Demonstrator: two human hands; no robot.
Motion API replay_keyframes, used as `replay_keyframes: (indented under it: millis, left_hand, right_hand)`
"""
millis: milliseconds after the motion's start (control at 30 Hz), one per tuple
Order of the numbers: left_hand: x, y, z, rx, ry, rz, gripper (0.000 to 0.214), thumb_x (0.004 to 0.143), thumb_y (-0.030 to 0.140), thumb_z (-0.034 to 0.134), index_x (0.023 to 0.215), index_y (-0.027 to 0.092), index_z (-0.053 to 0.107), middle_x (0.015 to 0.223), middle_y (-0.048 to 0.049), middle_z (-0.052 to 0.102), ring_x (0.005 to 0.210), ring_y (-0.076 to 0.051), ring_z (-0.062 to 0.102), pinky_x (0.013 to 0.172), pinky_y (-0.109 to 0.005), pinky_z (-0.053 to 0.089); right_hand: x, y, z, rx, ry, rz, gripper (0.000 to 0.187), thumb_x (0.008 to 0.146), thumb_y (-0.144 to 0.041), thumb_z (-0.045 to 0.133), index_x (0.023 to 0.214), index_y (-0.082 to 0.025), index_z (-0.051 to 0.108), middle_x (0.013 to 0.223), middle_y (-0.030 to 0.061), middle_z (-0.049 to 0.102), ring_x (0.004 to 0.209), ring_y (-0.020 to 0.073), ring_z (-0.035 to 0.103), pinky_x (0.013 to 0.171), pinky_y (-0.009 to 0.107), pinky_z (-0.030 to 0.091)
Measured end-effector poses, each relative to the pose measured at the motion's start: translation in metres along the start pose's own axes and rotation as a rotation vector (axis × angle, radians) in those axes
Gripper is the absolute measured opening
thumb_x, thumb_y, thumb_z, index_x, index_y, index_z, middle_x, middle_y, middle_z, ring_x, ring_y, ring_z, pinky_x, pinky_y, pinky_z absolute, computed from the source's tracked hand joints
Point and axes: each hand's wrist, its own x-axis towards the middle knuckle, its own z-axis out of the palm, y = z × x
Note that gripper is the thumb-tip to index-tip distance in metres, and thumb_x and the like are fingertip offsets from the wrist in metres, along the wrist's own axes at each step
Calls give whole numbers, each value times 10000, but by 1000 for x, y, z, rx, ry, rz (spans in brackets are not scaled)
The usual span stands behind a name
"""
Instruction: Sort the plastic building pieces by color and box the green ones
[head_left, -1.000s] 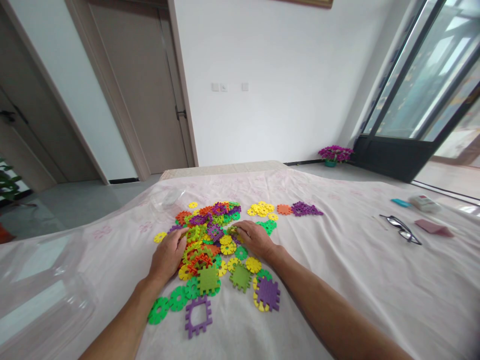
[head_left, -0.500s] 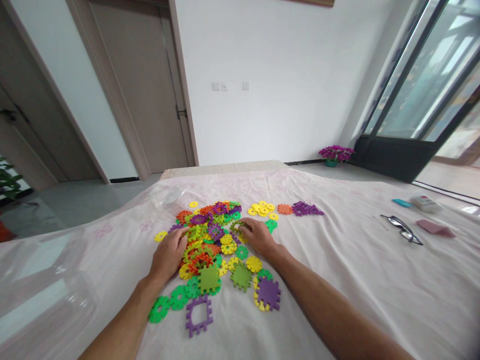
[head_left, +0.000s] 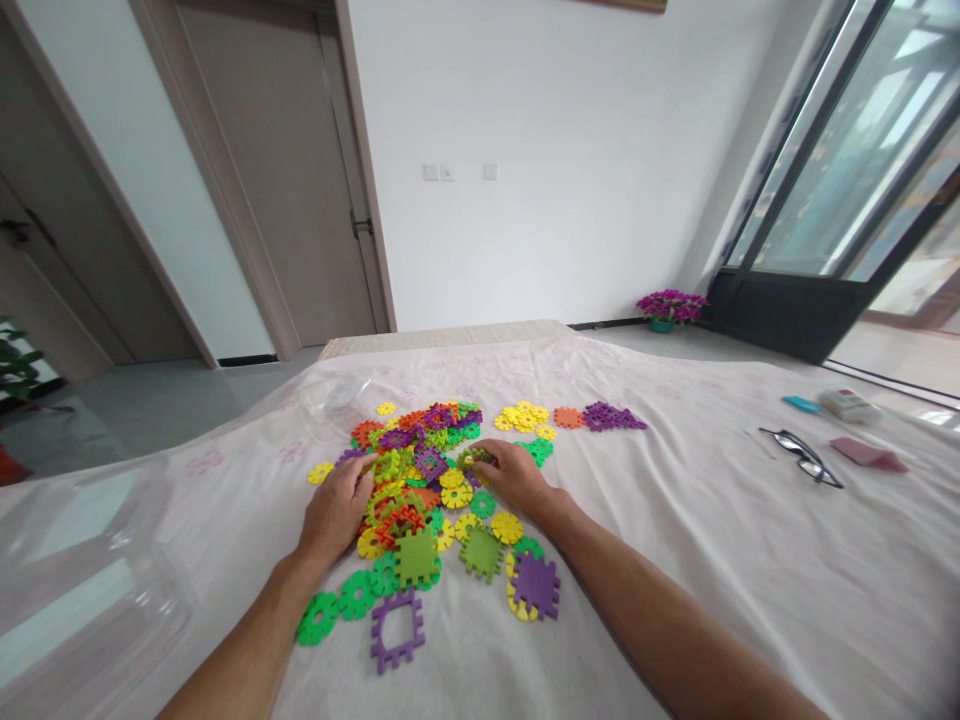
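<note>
A heap of plastic building pieces [head_left: 431, 464], in orange, purple, yellow and green, lies between my hands. At its left edge, my left hand [head_left: 339, 505] rests with thumb and index finger apart, the fingertip touching a yellow-green piece [head_left: 387, 466]. On the other side, my right hand [head_left: 511, 470] pinches an olive-green notched piece [head_left: 472, 455], partly covered by the fingers. Nearer me lie two green squares [head_left: 416, 557] [head_left: 481, 552], a solid purple square [head_left: 537, 586], a purple square frame [head_left: 397, 630] and several green notched discs [head_left: 358, 596].
Beyond my right hand are a cluster of yellow discs [head_left: 523, 415], an orange square [head_left: 568, 417] and purple pieces [head_left: 613, 416]. Eyeglasses [head_left: 804, 457] and a pink cloth [head_left: 868, 454] lie to the right. A clear plastic container [head_left: 90, 570] stands at left on the pale tablecloth [head_left: 675, 560].
The olive-green piece in my right hand has tilted slightly and sits deeper in the fingers. My left hand has stayed in place.
</note>
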Motion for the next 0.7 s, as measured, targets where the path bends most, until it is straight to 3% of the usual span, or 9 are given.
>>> replay_keyframes:
  millis: [300, 500, 700]
  left_hand:
    - [0, -2, 1, -4, 12, 11, 413, 938, 324, 362, 1242, 211, 617, 1255, -61, 656, 1176, -212, 581, 1051, -376, 423]
    - [0, -4, 4, 11, 23, 11, 414, 942, 329, 363, 1255, 229, 616, 1252, -50, 660, 1167, -205, 588, 1034, -361, 433]
    - [-1, -1, 1, 8, 15, 6, 415, 943, 331, 359, 1256, 224, 609, 1249, -55, 659, 1165, -210, 587, 1034, -366, 430]
  right_hand:
    - [-1, -2, 0, -63, 8, -49, 149, 883, -289, 586, 924, -219, 712, 899, 20, 708, 815, 158, 622, 711, 234, 402]
    - [0, -1, 1, -69, 76, 8, 133, 872, -283, 585, 851, -198, 685, 828, 12, 698, 773, 149, 613, 694, 233, 382]
    - [1, 2, 2, -122, -1, -20, 103, 848, -234, 575, 835, -200, 671, 848, 18, 688, 787, 154, 599, 690, 235, 380]
